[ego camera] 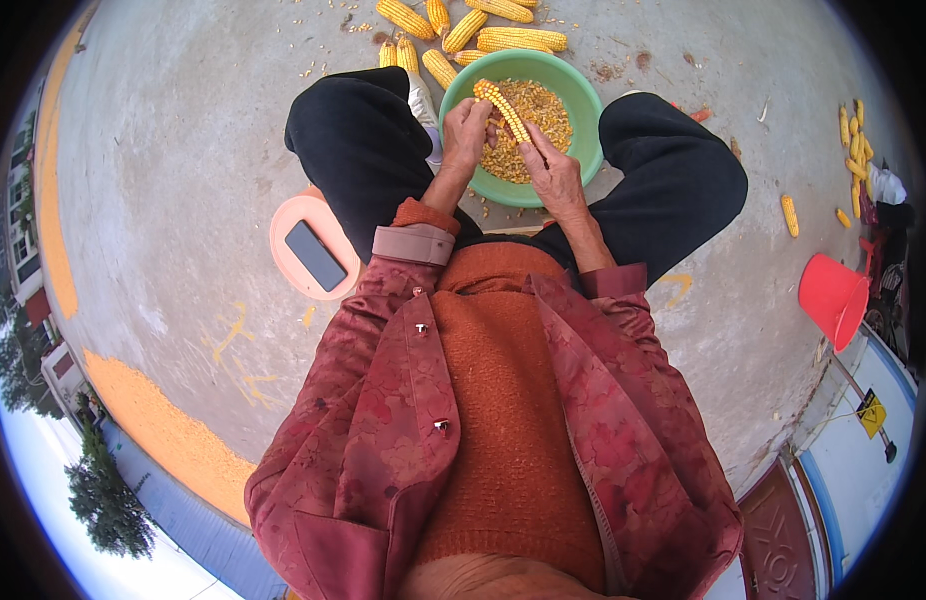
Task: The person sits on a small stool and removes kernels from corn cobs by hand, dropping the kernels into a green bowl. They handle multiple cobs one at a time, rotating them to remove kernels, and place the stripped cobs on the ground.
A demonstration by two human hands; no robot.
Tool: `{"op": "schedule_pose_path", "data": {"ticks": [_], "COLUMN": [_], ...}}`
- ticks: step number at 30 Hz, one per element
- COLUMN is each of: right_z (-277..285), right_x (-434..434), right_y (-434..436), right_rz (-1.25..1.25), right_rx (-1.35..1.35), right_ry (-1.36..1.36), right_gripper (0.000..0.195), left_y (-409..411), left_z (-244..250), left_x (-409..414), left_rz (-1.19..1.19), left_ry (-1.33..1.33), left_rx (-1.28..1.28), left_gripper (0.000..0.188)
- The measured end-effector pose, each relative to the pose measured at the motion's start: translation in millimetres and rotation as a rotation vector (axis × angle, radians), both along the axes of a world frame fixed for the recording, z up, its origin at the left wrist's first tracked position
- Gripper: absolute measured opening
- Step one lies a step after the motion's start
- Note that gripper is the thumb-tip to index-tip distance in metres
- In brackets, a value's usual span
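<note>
An ear of corn (505,111), part of it showing bared reddish cob along its left side, is held slantwise above a green plastic basin (589,120). My right hand (556,172) grips its lower end, thumb along the side. My left hand (466,133) is curled against the ear's upper left side, with fingertips partly hidden beneath it. Loose yellow kernels (549,109) cover the bottom of the basin, which stands on the concrete floor between my bent knees.
Several unshelled ears of corn (463,31) lie beyond the basin, with scattered kernels around. A smartphone (315,255) rests on a pink stool (281,259) at my left. To the right are a red bucket (827,296) and more ears (857,157). Kernels are spread (162,427) at far left.
</note>
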State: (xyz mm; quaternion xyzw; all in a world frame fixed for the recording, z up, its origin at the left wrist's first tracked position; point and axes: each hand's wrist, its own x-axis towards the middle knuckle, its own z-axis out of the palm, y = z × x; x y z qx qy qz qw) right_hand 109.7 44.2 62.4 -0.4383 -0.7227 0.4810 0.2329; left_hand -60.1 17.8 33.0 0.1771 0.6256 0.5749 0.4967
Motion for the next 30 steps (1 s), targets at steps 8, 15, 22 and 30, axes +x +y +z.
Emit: {"op": "schedule_pose_path", "data": {"ticks": [8,15,22,30], "right_z": [-1.1,1.6,2.4,1.5], "right_x": [3.7,4.4,4.7,4.9], "right_y": [0.8,0.5,0.4,0.6], "right_rz": [0.033,0.045,0.048,0.037], "right_rx": [-0.029,-0.054,-0.033,-0.09], "right_ry": [-0.011,-0.04,-0.027,0.008], "right_gripper": [0.044,0.046,0.046,0.046], "left_y": [1.8,0.7,0.3,-1.5], "left_z": [-2.5,-0.1,5.7,15.3], "left_x": [0.0,-1.7,-0.3,-0.3], "left_rz": [0.088,0.085,0.102,0.064], "left_ry": [-0.025,-0.063,-0.07,-0.054], "left_rx": [0.031,0.012,0.054,0.033], "left_gripper": [0.026,0.024,0.029,0.026]}}
